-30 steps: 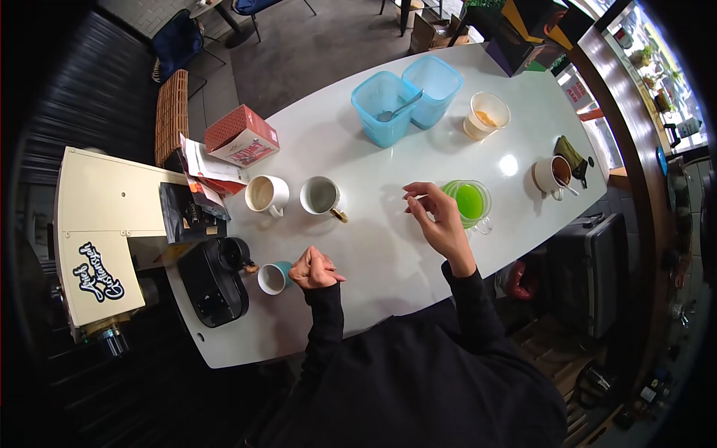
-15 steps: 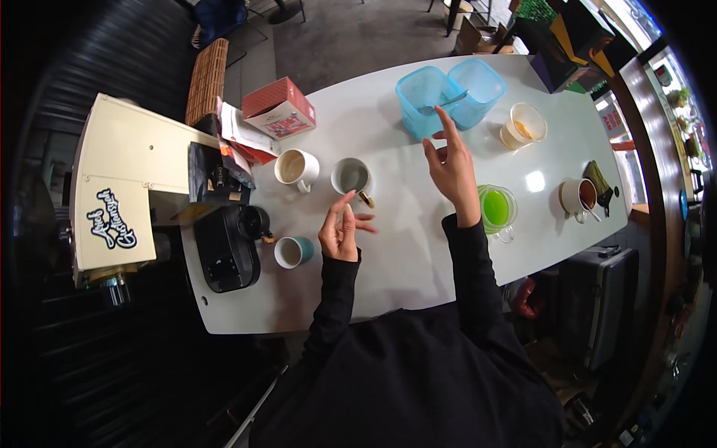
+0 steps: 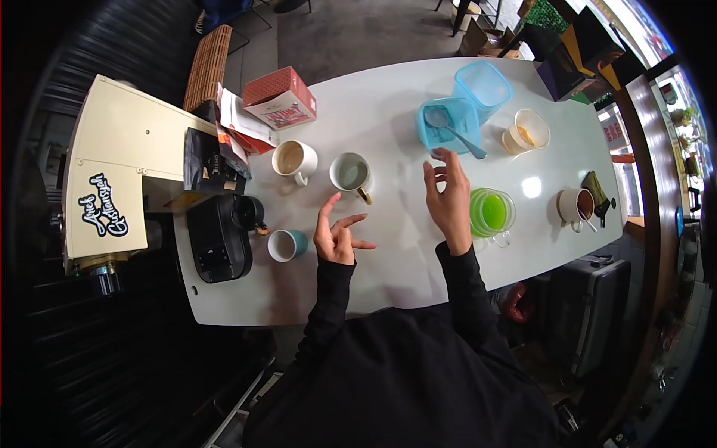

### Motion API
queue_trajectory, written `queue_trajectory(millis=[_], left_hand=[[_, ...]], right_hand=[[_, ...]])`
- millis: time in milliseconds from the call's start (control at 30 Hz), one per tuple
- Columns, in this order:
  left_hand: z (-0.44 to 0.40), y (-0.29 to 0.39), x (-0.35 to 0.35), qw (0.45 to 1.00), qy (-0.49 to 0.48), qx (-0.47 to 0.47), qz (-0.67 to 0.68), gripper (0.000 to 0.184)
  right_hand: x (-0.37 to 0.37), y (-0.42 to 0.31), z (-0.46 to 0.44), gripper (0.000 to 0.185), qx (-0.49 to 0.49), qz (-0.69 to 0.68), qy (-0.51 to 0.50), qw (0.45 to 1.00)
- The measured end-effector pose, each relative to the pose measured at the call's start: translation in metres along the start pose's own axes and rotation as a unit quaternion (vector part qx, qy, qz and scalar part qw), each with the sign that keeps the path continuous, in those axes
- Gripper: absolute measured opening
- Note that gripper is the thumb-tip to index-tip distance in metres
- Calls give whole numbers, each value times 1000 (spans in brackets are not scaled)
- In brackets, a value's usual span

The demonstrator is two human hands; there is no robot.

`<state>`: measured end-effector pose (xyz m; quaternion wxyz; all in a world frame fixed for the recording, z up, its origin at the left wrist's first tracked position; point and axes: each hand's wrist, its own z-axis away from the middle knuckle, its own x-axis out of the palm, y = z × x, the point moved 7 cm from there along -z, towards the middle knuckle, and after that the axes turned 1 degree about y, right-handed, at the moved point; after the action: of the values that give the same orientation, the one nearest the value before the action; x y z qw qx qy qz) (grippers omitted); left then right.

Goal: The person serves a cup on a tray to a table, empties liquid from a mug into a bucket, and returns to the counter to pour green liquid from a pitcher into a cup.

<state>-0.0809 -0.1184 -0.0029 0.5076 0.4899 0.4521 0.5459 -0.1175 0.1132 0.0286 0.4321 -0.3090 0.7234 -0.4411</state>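
Observation:
My left hand (image 3: 340, 233) is over the white table (image 3: 396, 261) with its fingers spread, holding nothing. It is just below the grey-white mug with a gold handle (image 3: 350, 173), and a teal cup (image 3: 287, 245) stands to its left. My right hand (image 3: 449, 200) hangs between that mug and the glass of green liquid (image 3: 489, 213), its fingers bent and apart with nothing between them. Beyond its fingertips, a spoon (image 3: 464, 142) rests in the near blue container (image 3: 441, 123). Another blue container (image 3: 484, 86) stands behind, touching it.
A white mug (image 3: 294, 162), red box (image 3: 279, 98) and black scale-like device (image 3: 219, 237) are at left, beside a cream machine (image 3: 112, 179). At right are a cup with orange residue (image 3: 526, 132), a mug with a spoon (image 3: 575, 206) and a dark box (image 3: 579, 63).
The near blue container has tipped or turned toward me, and its spoon now points to the lower right. My right hand first rose toward the containers, then lowered slightly. My left hand opened from a fist-like shape.

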Motion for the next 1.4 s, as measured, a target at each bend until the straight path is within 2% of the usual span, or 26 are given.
queue_trajectory(millis=[200,267,367,433,500,533,567,633,667,700,800,933,1067,1133,1167,1233,1300,1367,1400], left_hand=[[-1,-9,11,999,-36,-10,-12,56],[-3,-23,15,991,-123,28,-39,49],[0,8,37,983,-163,47,-66,44],[0,6,44,982,-182,17,-36,45],[-4,16,53,973,-184,95,-100,49],[-8,19,57,969,-198,101,-106,64],[-11,22,60,970,-196,102,-105,64],[-12,47,72,935,-159,235,-213,79],[-17,44,77,924,-177,234,-245,97],[-20,44,80,925,-177,233,-244,97],[-21,50,98,891,-167,308,-290,113],[-23,37,112,885,-202,315,-279,118],[-21,33,116,878,-182,360,-259,115],[-23,30,117,874,-176,375,-253,113],[-25,28,117,876,-161,390,-234,109],[-28,26,118,877,-143,404,-216,106],[-31,25,118,873,-118,421,-217,102],[-33,26,116,865,-110,433,-227,103],[-32,27,116,858,-106,445,-235,105]], right_hand=[[-8,3,15,21,7,-10,22,1000],[-10,1,18,19,2,-12,22,1000],[-10,1,25,15,9,-20,5,1000],[-11,1,32,14,18,-17,6,1000],[-11,0,39,13,10,-12,-4,1000],[-12,-2,43,13,4,-6,-10,1000],[-13,-4,46,13,2,-5,-11,1000],[-15,-10,53,13,11,-15,-24,1000],[-15,-12,57,13,11,-15,-25,1000],[-16,-14,61,13,8,-30,-29,999],[-21,-21,70,14,7,-36,-44,998],[-34,-16,74,16,15,-15,-88,996],[-46,-23,76,16,2,23,-119,993],[-53,-30,76,15,-90,83,-123,985],[-57,-31,76,15,-90,83,-121,985],[-73,-27,73,15,-7,27,-83,996],[-87,-23,70,13,5,61,-45,997],[-99,-15,69,15,45,9,18,999],[-103,-15,68,18,44,24,38,998]])
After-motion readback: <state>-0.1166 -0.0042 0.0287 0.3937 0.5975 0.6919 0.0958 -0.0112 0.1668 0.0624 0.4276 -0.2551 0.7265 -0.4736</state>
